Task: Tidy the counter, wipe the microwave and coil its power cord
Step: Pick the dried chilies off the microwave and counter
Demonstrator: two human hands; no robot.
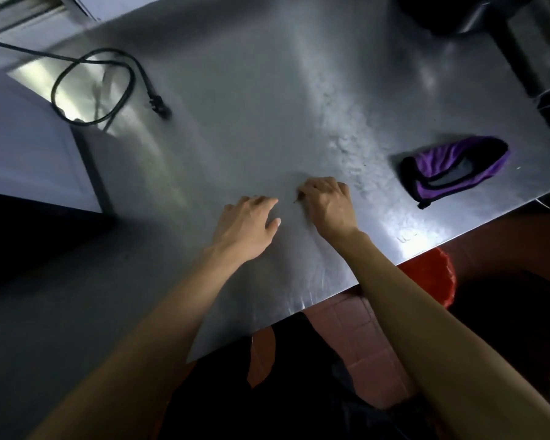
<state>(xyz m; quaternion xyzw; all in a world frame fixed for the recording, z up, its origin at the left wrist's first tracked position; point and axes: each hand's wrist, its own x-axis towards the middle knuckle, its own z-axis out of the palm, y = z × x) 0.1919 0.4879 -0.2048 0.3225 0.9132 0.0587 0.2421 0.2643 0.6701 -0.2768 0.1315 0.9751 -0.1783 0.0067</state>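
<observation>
1. Head view: both hands are on the steel counter, near its front edge, and the step looks like picking up a scrap.
2. The right hand has its fingers curled down, pinching at a tiny brown speck on the steel; it is too small to name.
3. The left hand lies just beside it, fingers straight and relaxed, holding nothing.
4. To do this well, I'd cup that left palm at the counter edge and sweep the speck into it, rather than chase it with fingertips.
5. The cloth, purple and crumpled, sits well right of the hands, untouched; it would lift the dried water marks between it and the hands.
6. The cord lies far left in a loose loop, plug free on the steel, not yet coiled.
7. The microwave, I judge, is the pale box at left.
8. Count: two hands, one cloth, one cord, one plug, one speck.
</observation>
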